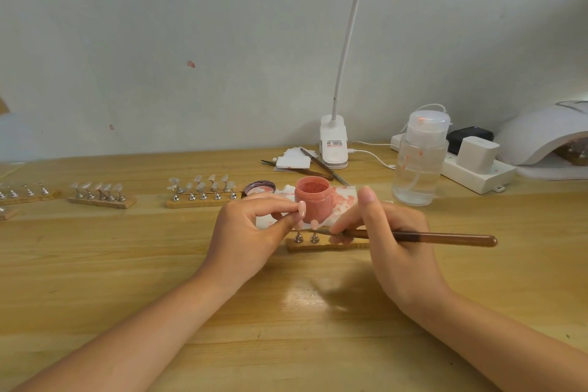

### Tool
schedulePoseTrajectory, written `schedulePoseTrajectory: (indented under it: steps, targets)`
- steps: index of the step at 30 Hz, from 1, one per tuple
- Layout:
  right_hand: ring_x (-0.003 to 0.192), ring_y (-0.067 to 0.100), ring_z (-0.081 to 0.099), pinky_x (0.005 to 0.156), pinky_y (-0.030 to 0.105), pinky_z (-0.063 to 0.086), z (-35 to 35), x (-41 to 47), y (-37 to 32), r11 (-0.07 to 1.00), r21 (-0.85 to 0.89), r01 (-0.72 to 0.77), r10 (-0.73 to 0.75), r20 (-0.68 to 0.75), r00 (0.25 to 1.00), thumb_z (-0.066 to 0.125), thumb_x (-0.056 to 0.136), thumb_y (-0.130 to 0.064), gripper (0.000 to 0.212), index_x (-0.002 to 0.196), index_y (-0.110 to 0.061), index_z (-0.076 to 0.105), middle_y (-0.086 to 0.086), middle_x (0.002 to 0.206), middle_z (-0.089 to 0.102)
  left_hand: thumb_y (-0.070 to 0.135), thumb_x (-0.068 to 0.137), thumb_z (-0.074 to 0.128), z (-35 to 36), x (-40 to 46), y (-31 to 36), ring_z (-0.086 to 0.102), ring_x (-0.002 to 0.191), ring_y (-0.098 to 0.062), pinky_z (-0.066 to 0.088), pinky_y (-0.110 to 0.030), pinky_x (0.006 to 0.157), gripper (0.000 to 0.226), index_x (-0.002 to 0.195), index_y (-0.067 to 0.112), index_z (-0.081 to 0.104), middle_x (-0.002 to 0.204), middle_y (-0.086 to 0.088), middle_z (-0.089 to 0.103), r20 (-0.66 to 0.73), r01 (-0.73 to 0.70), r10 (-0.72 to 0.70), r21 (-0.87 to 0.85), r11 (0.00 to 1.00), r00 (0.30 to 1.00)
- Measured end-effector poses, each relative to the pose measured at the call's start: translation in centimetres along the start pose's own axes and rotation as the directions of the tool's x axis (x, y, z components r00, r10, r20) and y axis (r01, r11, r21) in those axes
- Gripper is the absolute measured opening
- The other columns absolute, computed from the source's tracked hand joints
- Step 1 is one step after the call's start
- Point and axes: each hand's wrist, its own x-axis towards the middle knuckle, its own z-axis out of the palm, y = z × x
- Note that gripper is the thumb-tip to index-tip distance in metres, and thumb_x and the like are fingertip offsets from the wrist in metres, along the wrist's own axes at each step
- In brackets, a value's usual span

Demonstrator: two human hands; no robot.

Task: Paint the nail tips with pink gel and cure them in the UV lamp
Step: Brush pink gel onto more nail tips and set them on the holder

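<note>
Left hand (251,232) pinching one nail tip (301,210), right hand (393,239) gripping one brush (423,237)

Gel jar (312,198): on worktop (127,264), behind nail stand (327,244).
Pump bottle (419,158): right of gel jar.
UV lamp (547,137): far right, behind power strip (477,172).

A white clip lamp (333,149) stands at the back of the wooden table (127,264). Tweezers (323,165) lie by white pads (292,162) beside it. Right of them stand a clear pump bottle (418,165) and a white power strip (477,173) holding a white plug (479,154).
</note>
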Motion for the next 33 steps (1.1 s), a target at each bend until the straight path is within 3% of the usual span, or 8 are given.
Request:
schedulePoseTrajectory:
  steps: [4,8,12,17,21,25,28,33]
  targets:
    - [0.072,0.007,0.065,0.068,0.019,0.049,0.18,0.14,0.12,0.996,-0.044,0.077,-0.076,0.018,0.997,0.044,0.094,-0.031,0.041,0.073,-0.008,0.070,-0.001,0.070,0.069,0.009,0.070,0.072,-0.07,-0.05,-0.08,0.059,0.073,0.011,0.040,-0.003,0.073,0.021,0.074,0.029,0.069,0.064,0.027,0.064,0.005,0.005,-0.005,-0.008,1.000,1.000]
    - [0.058,0.009,0.062,0.059,0.018,0.048,0.13,-0.01,-0.01,0.999,0.032,-0.021,0.021,0.002,1.000,0.046,0.094,-0.036,0.046,0.062,-0.013,0.070,0.001,0.060,0.067,0.022,0.068,0.067,0.06,0.03,0.24,0.059,0.075,0.011,0.039,-0.001,0.075,0.011,0.072,0.032,0.067,0.064,0.028,0.064,-0.005,0.019,-0.019,-0.049,0.999,1.000]
    - [0.070,0.003,0.063,0.066,0.015,0.047,0.29,0.25,0.02,0.996,-0.036,0.078,-0.078,0.013,0.997,0.044,0.094,-0.027,0.039,0.071,-0.009,0.070,-0.007,0.069,0.068,0.009,0.069,0.071,0.02,0.00,-0.22,0.060,0.079,0.007,0.040,-0.004,0.075,0.017,0.081,0.021,0.071,0.073,0.018,0.066,-0.001,0.023,-0.023,-0.033,0.999,1.000]
    - [0.059,0.007,0.063,0.060,0.015,0.047,0.21,-0.02,-0.11,0.999,0.033,-0.023,0.023,0.009,1.000,0.042,0.091,-0.037,0.047,0.061,-0.012,0.069,-0.002,0.060,0.067,0.023,0.067,0.065,0.13,0.01,-0.08,0.060,0.080,0.007,0.040,-0.004,0.076,0.015,0.080,0.020,0.070,0.075,0.012,0.066,0.002,0.032,-0.032,-0.066,0.997,0.999]
    - [0.073,0.005,0.065,0.068,0.019,0.049,0.30,0.16,0.01,0.997,-0.069,0.046,-0.043,0.046,0.998,0.043,0.094,-0.033,0.044,0.072,-0.007,0.072,-0.005,0.070,0.070,0.008,0.069,0.071,0.08,0.05,-0.36,0.061,0.081,0.002,0.040,-0.005,0.077,0.014,0.081,0.016,0.072,0.077,0.007,0.068,0.013,0.034,-0.034,-0.037,0.999,0.999]
    - [0.060,0.006,0.063,0.060,0.014,0.047,0.20,-0.08,-0.17,1.000,0.000,-0.006,0.006,0.020,1.000,0.048,0.092,-0.039,0.047,0.062,-0.011,0.070,0.001,0.062,0.068,0.022,0.068,0.067,0.06,0.03,-0.04,0.060,0.079,0.002,0.040,-0.004,0.076,0.009,0.076,0.025,0.070,0.074,0.012,0.067,0.005,0.035,-0.035,-0.054,0.998,0.999]
    - [0.072,0.004,0.065,0.067,0.016,0.048,0.23,0.05,-0.13,0.996,-0.049,0.070,-0.068,0.037,0.997,0.044,0.094,-0.030,0.040,0.071,-0.010,0.070,-0.007,0.069,0.069,0.022,0.068,0.067,0.01,0.02,0.01,0.060,0.076,-0.005,0.041,-0.005,0.074,0.012,0.079,0.022,0.071,0.074,0.012,0.067,0.003,0.033,-0.033,-0.044,0.998,0.999]
    - [0.062,0.008,0.063,0.061,0.019,0.049,0.27,-0.07,-0.16,1.000,-0.022,0.004,-0.003,0.034,0.999,0.047,0.091,-0.037,0.042,0.065,-0.013,0.070,0.002,0.065,0.068,0.024,0.067,0.066,0.00,0.02,0.22,0.055,0.070,0.008,0.041,-0.007,0.068,0.012,0.078,0.029,0.069,0.069,0.021,0.063,-0.002,0.015,-0.015,-0.038,0.999,1.000]
